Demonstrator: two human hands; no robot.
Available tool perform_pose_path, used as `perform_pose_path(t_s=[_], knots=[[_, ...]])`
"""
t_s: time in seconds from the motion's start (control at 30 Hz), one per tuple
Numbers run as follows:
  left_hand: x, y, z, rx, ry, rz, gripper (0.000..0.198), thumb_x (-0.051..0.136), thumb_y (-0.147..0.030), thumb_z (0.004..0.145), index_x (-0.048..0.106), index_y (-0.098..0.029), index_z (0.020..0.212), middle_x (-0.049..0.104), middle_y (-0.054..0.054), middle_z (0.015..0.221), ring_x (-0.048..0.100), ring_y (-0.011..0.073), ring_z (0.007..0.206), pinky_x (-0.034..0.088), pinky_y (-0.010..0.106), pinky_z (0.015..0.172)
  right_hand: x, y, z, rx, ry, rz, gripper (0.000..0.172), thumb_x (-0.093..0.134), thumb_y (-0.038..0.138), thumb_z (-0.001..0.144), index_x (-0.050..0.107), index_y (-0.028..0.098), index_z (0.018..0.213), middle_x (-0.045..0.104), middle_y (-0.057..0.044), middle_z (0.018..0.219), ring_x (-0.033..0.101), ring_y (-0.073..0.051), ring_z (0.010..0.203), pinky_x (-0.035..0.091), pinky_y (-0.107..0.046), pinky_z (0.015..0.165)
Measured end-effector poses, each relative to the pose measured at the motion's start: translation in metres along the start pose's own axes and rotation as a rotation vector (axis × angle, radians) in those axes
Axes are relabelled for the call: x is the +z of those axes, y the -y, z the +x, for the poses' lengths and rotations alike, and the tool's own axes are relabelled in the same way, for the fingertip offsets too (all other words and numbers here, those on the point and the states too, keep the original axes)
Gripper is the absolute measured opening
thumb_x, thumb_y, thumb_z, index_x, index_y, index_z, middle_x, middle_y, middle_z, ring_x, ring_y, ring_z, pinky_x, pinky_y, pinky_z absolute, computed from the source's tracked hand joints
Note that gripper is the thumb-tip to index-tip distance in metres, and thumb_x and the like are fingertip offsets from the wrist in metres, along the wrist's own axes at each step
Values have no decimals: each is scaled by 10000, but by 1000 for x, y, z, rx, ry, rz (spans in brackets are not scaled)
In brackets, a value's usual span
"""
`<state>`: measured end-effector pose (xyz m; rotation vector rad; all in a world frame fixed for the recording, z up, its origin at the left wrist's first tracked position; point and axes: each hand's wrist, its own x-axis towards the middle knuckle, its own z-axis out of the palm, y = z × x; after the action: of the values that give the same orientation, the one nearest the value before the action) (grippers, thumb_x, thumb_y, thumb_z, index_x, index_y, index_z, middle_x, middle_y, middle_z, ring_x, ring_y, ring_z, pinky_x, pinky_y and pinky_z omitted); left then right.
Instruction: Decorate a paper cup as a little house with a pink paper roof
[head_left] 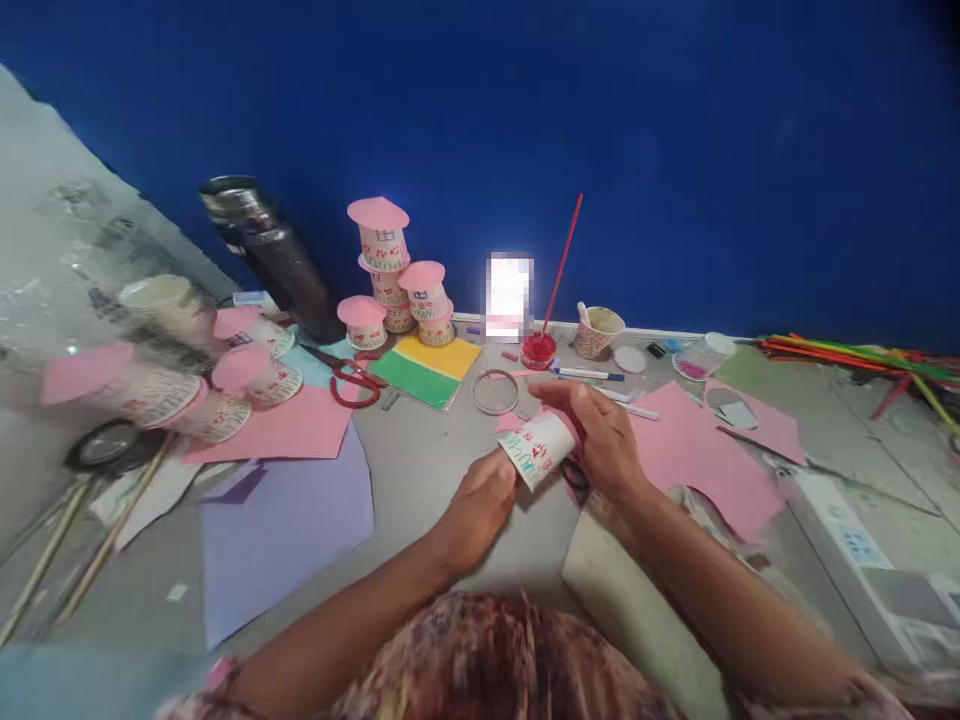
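Head view: at the centre of the frame both hands hold a paper cup [538,448] on its side just above the table [420,470]. The right hand [604,435] curls its fingers over the cup's upper end. The left hand [480,505] pinches the lower end with its fingertips. The cup looks light and thin-walled, easy to dent, so a gentle grip at the stiffer rim and base should suit it better than a squeeze mid-wall. Right of centre lies pink paper [690,450], left of centre scissors [352,382].
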<state>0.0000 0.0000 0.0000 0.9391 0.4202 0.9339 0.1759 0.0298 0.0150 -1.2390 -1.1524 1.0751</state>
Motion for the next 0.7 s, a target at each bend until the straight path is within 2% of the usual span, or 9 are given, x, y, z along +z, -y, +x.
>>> perform_pose_path(t_s=[0.13,0.2,0.27,0.47,0.6,0.7], knots=[[-7,-1,-6,-44,30,149,791,633,-767,896,689,-176,1419,675,157,1463,548,411,1409,406,497,1187,2,2,-1,-15,19,-46,508,595,681,968,840,239,1023,830,-88,1116,730,-242,844,552,-335,674],[-8,-3,-7,-25,51,198,830,616,-776,901,667,-150,1445,664,182,1471,527,425,1436,388,517,1205,2,3,-1,0,41,-53,507,597,676,965,846,236,1013,832,-88,1086,708,-226,779,539,-332,646],[-7,-5,-7,4,70,219,832,614,-764,910,656,-139,1458,660,198,1474,504,434,1466,364,533,1229,2,3,-1,9,63,-46,500,593,660,972,849,232,1013,833,-88,1080,703,-224,787,542,-332,666],[-5,-9,-7,34,88,274,831,633,-751,905,652,-140,1467,643,202,1500,447,458,1517,323,567,1261,2,2,0,19,99,1,496,579,645,987,841,225,1011,838,-91,1085,741,-256,978,575,-366,865],[-6,-10,-9,28,71,278,819,654,-756,887,687,-140,1426,661,196,1480,436,472,1522,312,579,1267,3,0,-1,32,108,34,489,586,647,987,825,222,1030,841,-98,1094,756,-272,1035,589,-381,885],[-6,-7,-8,14,59,172,774,686,-739,876,716,-158,1386,677,178,1467,455,452,1517,304,560,1278,2,-3,-1,81,106,100,495,586,659,985,799,225,1090,838,-108,1132,771,-285,1029,608,-393,846]])
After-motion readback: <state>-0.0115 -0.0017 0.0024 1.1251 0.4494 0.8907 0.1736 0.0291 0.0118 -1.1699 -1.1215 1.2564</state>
